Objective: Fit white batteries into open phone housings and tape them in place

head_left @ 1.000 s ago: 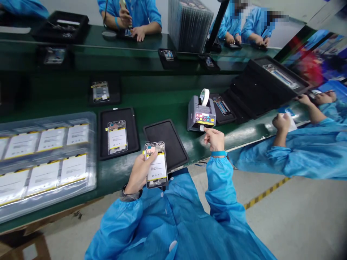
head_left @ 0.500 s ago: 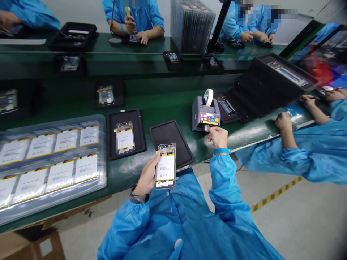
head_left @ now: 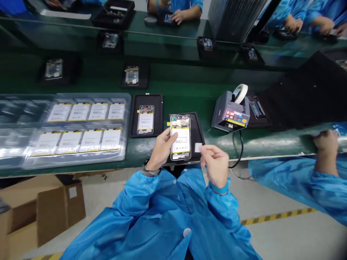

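My left hand (head_left: 163, 148) grips an opened smartphone (head_left: 180, 139) by its left side, thumb over the white battery. The phone is tilted up above a black tray (head_left: 197, 126) at the bench edge. Just right of the phone, my right hand (head_left: 215, 162) pinches a small piece of white tape (head_left: 198, 147) between thumb and fingertips; the tape and the phone are apart. Behind my right hand stands a grey tape dispenser (head_left: 230, 112) with a white tape roll (head_left: 240, 94) on top. Another opened phone (head_left: 145, 120) lies in a black tray to the left.
Clear plastic trays (head_left: 127, 144) with several white batteries (head_left: 90, 141) fill the bench's left. Farther back, more opened phones (head_left: 132, 75) sit on black trays. A black cable (head_left: 240, 150) hangs below the dispenser. At right is a co-worker's hand (head_left: 326, 141); cardboard boxes (head_left: 51, 209) stand below.
My right hand has moved left from the dispenser toward the phone, now with a piece of tape. My left hand has raised the phone over the tray. The view has shifted.
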`<action>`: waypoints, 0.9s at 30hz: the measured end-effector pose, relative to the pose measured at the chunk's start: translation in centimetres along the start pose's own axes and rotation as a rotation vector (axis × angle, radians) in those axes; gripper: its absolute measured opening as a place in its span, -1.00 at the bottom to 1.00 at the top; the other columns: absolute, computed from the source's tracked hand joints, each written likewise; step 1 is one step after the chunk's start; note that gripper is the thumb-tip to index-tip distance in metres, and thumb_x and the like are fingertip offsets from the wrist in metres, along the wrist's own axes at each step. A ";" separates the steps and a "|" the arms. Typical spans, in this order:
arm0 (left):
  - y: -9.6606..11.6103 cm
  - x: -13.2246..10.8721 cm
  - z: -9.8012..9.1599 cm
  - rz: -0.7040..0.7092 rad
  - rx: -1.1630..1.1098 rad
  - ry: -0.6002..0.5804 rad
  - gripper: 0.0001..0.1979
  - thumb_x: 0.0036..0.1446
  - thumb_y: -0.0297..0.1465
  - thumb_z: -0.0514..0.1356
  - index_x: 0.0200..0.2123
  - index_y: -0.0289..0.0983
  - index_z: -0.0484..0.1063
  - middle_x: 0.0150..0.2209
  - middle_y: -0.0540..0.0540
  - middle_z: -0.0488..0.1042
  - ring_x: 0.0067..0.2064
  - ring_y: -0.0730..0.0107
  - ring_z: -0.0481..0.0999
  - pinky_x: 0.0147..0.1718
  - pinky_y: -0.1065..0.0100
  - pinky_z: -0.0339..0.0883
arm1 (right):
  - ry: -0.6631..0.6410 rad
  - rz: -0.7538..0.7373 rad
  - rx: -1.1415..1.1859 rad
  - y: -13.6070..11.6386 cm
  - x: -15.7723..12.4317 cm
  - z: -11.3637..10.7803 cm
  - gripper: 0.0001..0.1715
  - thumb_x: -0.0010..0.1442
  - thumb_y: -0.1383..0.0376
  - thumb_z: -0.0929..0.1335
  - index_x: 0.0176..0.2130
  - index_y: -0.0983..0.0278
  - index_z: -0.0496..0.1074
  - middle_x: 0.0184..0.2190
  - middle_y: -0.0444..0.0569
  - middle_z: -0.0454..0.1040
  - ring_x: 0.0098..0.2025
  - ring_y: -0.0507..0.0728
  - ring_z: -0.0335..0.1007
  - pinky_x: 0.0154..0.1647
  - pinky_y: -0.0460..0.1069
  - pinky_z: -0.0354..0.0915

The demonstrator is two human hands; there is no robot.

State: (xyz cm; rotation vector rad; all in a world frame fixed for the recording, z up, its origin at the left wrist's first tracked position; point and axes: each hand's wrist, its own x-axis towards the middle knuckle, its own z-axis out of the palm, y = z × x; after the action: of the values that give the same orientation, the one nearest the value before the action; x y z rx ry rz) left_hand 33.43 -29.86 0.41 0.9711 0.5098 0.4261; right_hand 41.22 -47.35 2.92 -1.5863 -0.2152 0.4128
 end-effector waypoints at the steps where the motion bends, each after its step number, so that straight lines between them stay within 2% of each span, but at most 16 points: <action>1: 0.2 0.0 0.2 0.029 0.007 -0.003 -0.48 0.12 -0.17 0.45 0.08 -0.29 0.53 0.02 -0.21 0.65 0.04 0.05 0.65 -0.06 0.24 0.58 | -0.027 -0.002 -0.021 -0.1 -1.1 1.1 -0.69 0.16 0.10 0.52 -0.36 0.30 0.58 -0.72 -0.20 0.33 -0.68 -0.03 0.14 -0.60 -0.11 0.13; 3: 0.4 -0.1 0.5 0.067 0.021 -0.007 -0.50 0.16 -0.18 0.42 0.10 -0.29 0.52 0.04 -0.20 0.64 0.04 0.06 0.65 -0.07 0.26 0.58 | -0.044 -0.020 -0.051 -0.2 -2.2 2.7 -0.68 0.16 0.09 0.52 -0.37 0.30 0.58 -0.71 -0.21 0.30 -0.65 -0.04 0.11 -0.58 -0.10 0.12; 6: 0.7 -0.4 0.8 0.093 0.037 -0.003 -0.48 0.16 -0.16 0.42 0.10 -0.29 0.51 0.04 -0.20 0.64 0.05 0.06 0.64 -0.08 0.27 0.58 | -0.024 -0.047 -0.082 -0.2 -2.4 3.8 -0.67 0.15 0.07 0.52 -0.38 0.30 0.58 -0.69 -0.23 0.26 -0.62 -0.04 0.08 -0.55 -0.10 0.11; 11: 1.0 -0.5 0.8 0.104 0.056 0.031 -0.46 0.14 -0.11 0.42 0.09 -0.28 0.51 0.02 -0.19 0.64 0.06 0.05 0.64 -0.07 0.27 0.58 | -0.034 -0.057 -0.099 0.0 -2.1 4.0 -0.68 0.13 0.08 0.52 -0.37 0.30 0.58 -0.67 -0.21 0.28 -0.60 -0.02 0.10 -0.54 -0.10 0.13; 27: 1.5 -0.5 0.8 0.134 0.038 0.029 -0.48 0.13 -0.13 0.43 0.07 -0.28 0.52 0.02 -0.19 0.64 0.07 0.03 0.63 -0.07 0.27 0.58 | 0.013 -0.094 -0.122 0.2 -2.3 4.7 -0.68 0.15 0.07 0.51 -0.37 0.29 0.57 -0.65 -0.21 0.28 -0.59 -0.01 0.14 -0.51 -0.08 0.18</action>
State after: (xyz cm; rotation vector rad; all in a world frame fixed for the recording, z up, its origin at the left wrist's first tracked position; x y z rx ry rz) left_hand 33.30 -29.96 2.16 1.0404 0.4818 0.5531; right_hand 37.29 -43.91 2.91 -1.6910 -0.3088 0.3212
